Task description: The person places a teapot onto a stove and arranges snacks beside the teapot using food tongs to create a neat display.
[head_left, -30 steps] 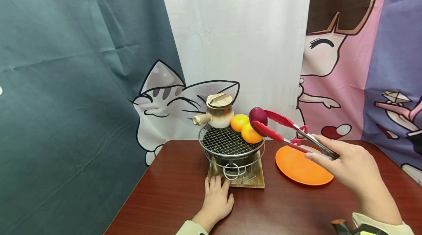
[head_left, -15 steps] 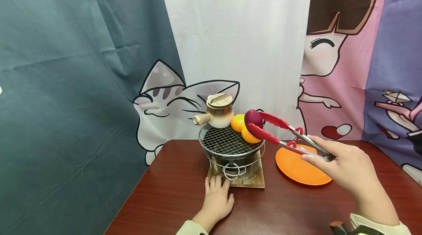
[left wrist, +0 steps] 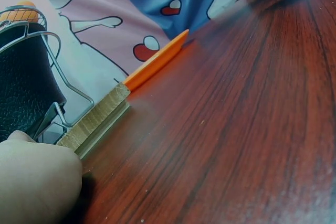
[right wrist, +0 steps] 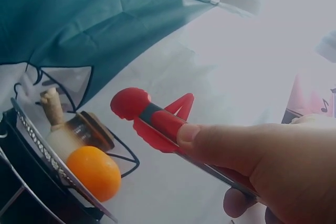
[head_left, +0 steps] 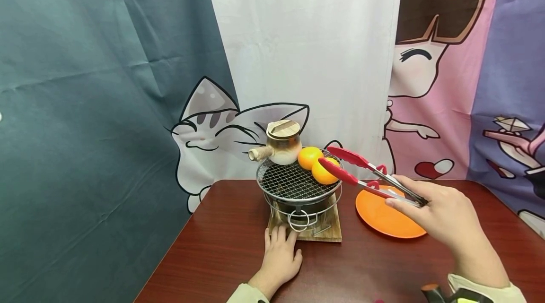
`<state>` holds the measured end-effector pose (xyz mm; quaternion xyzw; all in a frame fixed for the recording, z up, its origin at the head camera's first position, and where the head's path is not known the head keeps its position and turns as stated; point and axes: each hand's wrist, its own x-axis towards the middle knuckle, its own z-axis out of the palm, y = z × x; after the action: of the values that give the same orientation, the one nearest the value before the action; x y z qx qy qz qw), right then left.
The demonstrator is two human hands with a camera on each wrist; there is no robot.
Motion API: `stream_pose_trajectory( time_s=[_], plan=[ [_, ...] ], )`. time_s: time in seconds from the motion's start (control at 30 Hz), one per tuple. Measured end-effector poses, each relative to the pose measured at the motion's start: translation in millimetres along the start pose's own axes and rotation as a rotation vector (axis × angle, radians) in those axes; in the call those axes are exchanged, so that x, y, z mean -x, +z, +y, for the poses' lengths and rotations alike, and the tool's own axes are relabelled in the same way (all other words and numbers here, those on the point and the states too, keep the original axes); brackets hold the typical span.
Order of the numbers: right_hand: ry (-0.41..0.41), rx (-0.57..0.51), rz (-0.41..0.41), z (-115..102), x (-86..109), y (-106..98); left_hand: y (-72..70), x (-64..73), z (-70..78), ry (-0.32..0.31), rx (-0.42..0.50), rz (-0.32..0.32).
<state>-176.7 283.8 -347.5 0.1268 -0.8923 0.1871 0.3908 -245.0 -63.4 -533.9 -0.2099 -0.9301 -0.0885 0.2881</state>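
My right hand (head_left: 447,213) grips red-tipped metal tongs (head_left: 347,177) beside the grill. The tongs' tips stand apart with nothing between them, close to the nearer of two oranges (head_left: 324,172). The other orange (head_left: 309,157) sits behind it on the round wire grill (head_left: 289,185). With fingers stretched forward, my left hand (head_left: 278,255) rests on the front edge of the wooden board (head_left: 332,234) under the grill. In the right wrist view the tongs (right wrist: 168,124) point up and left, near an orange (right wrist: 94,173). The purple round fruit is no longer at the tongs.
A lidded side-handled teapot (head_left: 284,144) stands at the back of the grill. To the right lies an orange plate (head_left: 383,218) on the reddish wooden table (head_left: 204,255). A magenta sliver (head_left: 379,301) shows at the bottom edge; what it is cannot be told.
The tongs carried the purple fruit left toward the oranges, then lost it; it is gone from the grill area. My right hand moved slightly left. My left hand stayed still.
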Motion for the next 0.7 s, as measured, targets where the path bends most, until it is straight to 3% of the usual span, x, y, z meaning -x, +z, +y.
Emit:
stream_pose_trajectory(
  time_s=[0.37,0.7],
  plan=[
    [0.052,0.013,-0.074,3.8,-9.5,15.6,4.5,-2.1,-1.2,0.016,0.014,0.019],
    [0.101,-0.011,-0.018,2.3,-13.2,23.1,4.9,-3.4,-4.4,0.013,-0.006,0.003]
  ],
)
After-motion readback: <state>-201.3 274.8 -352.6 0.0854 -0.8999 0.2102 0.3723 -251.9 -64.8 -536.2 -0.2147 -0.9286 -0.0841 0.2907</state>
